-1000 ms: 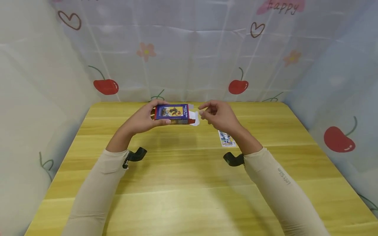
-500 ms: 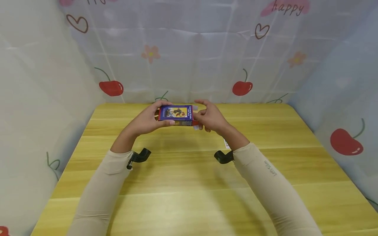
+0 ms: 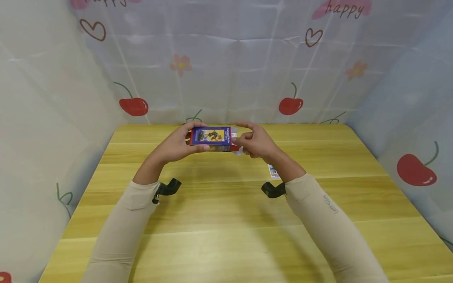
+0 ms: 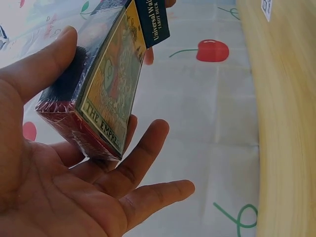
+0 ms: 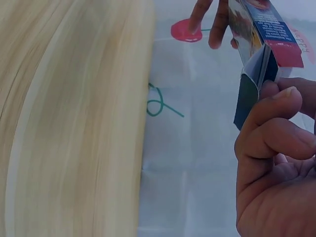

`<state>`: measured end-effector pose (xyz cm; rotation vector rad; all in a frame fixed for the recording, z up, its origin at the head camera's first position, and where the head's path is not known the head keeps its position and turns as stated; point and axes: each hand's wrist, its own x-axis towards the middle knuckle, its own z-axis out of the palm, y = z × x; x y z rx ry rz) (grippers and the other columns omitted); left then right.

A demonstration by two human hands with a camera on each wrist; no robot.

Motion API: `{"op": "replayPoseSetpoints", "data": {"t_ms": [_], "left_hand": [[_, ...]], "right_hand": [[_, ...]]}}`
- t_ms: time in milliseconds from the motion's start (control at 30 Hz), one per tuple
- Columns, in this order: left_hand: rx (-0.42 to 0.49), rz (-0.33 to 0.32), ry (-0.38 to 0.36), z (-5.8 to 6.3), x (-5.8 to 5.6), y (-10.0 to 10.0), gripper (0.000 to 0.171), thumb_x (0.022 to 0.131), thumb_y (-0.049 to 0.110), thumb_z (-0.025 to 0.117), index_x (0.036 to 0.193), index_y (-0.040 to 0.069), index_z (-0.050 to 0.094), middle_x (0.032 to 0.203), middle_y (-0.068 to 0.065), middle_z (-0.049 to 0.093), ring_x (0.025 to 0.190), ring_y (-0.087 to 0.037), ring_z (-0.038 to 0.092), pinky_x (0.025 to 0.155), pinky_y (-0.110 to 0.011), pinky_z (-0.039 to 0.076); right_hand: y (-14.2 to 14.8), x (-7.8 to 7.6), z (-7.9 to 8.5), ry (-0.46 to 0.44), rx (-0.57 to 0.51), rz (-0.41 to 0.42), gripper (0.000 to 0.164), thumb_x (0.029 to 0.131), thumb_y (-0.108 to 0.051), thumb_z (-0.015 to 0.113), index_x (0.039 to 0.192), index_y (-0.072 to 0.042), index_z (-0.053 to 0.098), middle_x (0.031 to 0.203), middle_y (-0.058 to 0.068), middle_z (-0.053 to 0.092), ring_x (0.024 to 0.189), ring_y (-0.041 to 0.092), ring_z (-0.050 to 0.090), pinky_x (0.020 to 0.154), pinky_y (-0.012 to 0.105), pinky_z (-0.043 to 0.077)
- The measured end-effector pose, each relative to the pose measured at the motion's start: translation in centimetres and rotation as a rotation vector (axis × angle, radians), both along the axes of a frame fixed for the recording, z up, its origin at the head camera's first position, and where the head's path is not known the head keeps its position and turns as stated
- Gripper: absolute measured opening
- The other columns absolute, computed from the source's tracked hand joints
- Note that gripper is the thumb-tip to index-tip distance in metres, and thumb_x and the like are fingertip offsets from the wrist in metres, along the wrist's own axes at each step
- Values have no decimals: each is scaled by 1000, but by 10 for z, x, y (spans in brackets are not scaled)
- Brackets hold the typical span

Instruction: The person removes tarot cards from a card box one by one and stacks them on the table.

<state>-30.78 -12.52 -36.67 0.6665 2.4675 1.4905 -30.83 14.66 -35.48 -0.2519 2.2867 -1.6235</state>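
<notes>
My left hand (image 3: 173,145) grips a blue tarot deck box (image 3: 212,136) by its left end, thumb on the near side and fingers on the far side. In the left wrist view the box (image 4: 106,89) shows clear wrap and a picture of The Empress. Its right end is open, with flaps (image 5: 246,101) standing out in the right wrist view. There my right hand (image 3: 260,143) pinches the edge of a tarot card (image 3: 234,135) just showing at the opening; most of that card is hidden. Another tarot card (image 3: 273,171) lies face up below my right wrist, partly covered by it.
The wooden table (image 3: 219,236) runs under both forearms. Behind it hangs a white cloth (image 3: 226,78) with cherries, hearts and flowers. Black wrist mounts (image 3: 169,187) stick inward from both sleeves.
My right hand moved left to the box's open end, its fingers reaching in, then drew back slightly right, where a card edge shows. My left hand keeps holding the box.
</notes>
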Motion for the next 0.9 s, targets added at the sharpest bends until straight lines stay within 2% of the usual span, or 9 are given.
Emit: {"op": "replayPoseSetpoints", "data": {"t_ms": [100, 200, 367, 667, 900], "left_hand": [[-10, 5, -1, 0, -1, 0, 67, 86, 30, 77, 142, 16, 43, 135, -9, 50, 116, -27, 55, 90, -41, 56], [-13, 6, -3, 1, -1, 0, 67, 86, 30, 77, 142, 16, 43, 134, -9, 50, 116, -27, 55, 90, -41, 56], [-11, 9, -12, 2, -1, -1, 66, 86, 29, 78, 141, 17, 43, 134, -9, 50, 116, -27, 55, 89, -40, 56], [-5, -2, -12, 0, -1, -1, 67, 86, 29, 78, 142, 16, 44, 134, -9, 50, 115, -27, 55, 89, -40, 56], [-9, -28, -11, -1, 0, 1, 66, 86, 27, 78, 142, 15, 44, 136, -10, 47, 116, -28, 54, 91, -40, 56]], "right_hand": [[9, 5, 0, 10, -34, -27, 60, 95, -21, 66, 149, -21, 40, 62, -2, 52, 48, 12, 33, 43, 26, 21], [15, 9, -1, 11, -69, -60, 50, 97, -21, 63, 144, -16, 48, 59, -5, 45, 48, 12, 31, 44, 26, 21], [20, 11, -5, 12, -88, -94, 40, 98, -22, 62, 137, -13, 57, 66, -3, 51, 52, 12, 37, 45, 24, 23], [30, 14, -7, 37, -80, -92, 38, 96, -20, 64, 133, -15, 57, 70, 1, 57, 54, 15, 50, 43, 23, 27], [37, 15, -8, 30, -75, -20, 37, 96, -17, 63, 130, -8, 52, 60, -2, 53, 51, 15, 46, 42, 24, 26]]}}
